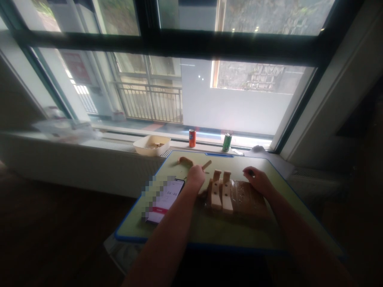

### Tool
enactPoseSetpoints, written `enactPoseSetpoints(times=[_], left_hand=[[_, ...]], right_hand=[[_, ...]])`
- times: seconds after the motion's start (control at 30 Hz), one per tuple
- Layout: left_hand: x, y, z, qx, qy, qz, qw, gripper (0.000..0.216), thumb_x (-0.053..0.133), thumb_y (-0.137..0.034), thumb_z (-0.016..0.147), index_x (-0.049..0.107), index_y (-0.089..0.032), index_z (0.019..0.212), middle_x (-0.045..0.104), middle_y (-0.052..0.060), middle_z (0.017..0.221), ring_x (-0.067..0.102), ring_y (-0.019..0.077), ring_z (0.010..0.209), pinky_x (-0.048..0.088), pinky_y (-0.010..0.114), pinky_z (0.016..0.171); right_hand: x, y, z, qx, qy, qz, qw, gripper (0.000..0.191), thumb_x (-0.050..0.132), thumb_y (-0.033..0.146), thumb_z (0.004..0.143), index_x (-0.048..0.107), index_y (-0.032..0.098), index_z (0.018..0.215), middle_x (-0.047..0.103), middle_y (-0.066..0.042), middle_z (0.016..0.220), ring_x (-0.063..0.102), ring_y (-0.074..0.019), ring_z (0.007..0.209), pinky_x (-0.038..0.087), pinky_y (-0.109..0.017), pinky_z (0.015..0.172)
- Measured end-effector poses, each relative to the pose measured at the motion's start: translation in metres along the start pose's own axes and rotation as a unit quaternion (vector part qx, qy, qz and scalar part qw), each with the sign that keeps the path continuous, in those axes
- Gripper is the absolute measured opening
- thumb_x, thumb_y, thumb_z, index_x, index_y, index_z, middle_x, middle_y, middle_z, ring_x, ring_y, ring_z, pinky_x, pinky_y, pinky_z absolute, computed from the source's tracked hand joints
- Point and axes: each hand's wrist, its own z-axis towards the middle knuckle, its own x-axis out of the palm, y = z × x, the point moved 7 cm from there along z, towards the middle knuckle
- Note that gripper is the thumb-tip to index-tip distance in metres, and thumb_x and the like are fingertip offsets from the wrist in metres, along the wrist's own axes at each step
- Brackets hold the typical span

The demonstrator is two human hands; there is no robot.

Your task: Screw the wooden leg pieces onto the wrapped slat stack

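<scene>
My left hand (196, 177) is closed around a short wooden stick (207, 164), whose flat end sticks out toward the upper right. Just beyond that hand, a curved brown piece (185, 161) lies on the table. Two pale, curved wooden pieces (226, 193) with dark round spots stand side by side on the left part of a brown board (248, 197) that has a shiny, film-like surface. My right hand (259, 180) hovers at or rests by the board's far right corner, its fingers curled together. Whether something small and dark is between them is unclear.
The small table (239, 239) has a blue rim. A phone (167, 199) showing a timer lies left of my left forearm. On the windowsill are a cream plastic tub (152, 146) with small pieces inside, an orange can (192, 138), a green can (227, 142) and blurred plastic bags (67, 129).
</scene>
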Motion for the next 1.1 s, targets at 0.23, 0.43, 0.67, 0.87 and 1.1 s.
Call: enactPoseSetpoints(times=[0.23, 0.43, 0.67, 0.87, 1.1], left_hand=[[0.008, 0.004, 0.006, 0.013, 0.013, -0.021, 1.000, 0.029, 0.050, -0.031, 0.082, 0.063, -0.013, 0.100, 0.066, 0.013, 0.094, 0.061, 0.0211, 0.087, 0.044, 0.026, 0.072], [0.023, 0.004, 0.014, 0.008, 0.063, -0.019, 0.998, 0.028, 0.055, -0.031, 0.077, 0.064, -0.016, 0.099, 0.068, 0.010, 0.090, 0.062, 0.0192, 0.079, 0.044, 0.024, 0.067], [0.034, 0.005, 0.020, -0.018, 0.092, 0.012, 0.995, 0.025, 0.054, -0.024, 0.075, 0.065, -0.013, 0.095, 0.068, 0.013, 0.088, 0.063, 0.0212, 0.081, 0.045, 0.026, 0.069], [0.028, 0.004, 0.015, -0.033, 0.074, 0.023, 0.996, 0.023, 0.053, -0.024, 0.076, 0.066, -0.013, 0.091, 0.067, 0.014, 0.089, 0.062, 0.0230, 0.085, 0.045, 0.027, 0.071], [-0.004, -0.002, 0.003, -0.025, -0.002, -0.015, 1.000, 0.023, 0.053, -0.029, 0.078, 0.065, -0.013, 0.089, 0.067, 0.012, 0.084, 0.062, 0.0208, 0.078, 0.044, 0.025, 0.066]], right_hand=[[0.001, -0.003, 0.000, 0.002, 0.000, -0.001, 1.000, 0.016, 0.051, 0.030, 0.078, 0.063, 0.022, 0.086, 0.067, -0.002, 0.081, 0.060, -0.0166, 0.071, 0.046, -0.030, 0.068], [0.001, -0.001, 0.000, 0.000, 0.001, -0.004, 1.000, 0.017, 0.051, 0.030, 0.077, 0.063, 0.022, 0.087, 0.067, -0.002, 0.080, 0.061, -0.0170, 0.071, 0.047, -0.031, 0.068], [0.002, -0.003, 0.001, 0.006, 0.003, -0.003, 1.000, 0.017, 0.052, 0.030, 0.077, 0.063, 0.022, 0.086, 0.067, -0.002, 0.081, 0.061, -0.0168, 0.071, 0.047, -0.030, 0.068], [0.001, -0.002, 0.001, 0.010, 0.003, -0.005, 1.000, 0.016, 0.052, 0.030, 0.077, 0.063, 0.022, 0.086, 0.067, -0.003, 0.082, 0.060, -0.0175, 0.072, 0.046, -0.031, 0.069], [0.001, -0.002, 0.000, 0.011, 0.001, 0.000, 1.000, 0.016, 0.052, 0.030, 0.076, 0.063, 0.022, 0.085, 0.067, -0.003, 0.081, 0.061, -0.0177, 0.071, 0.046, -0.031, 0.068]])
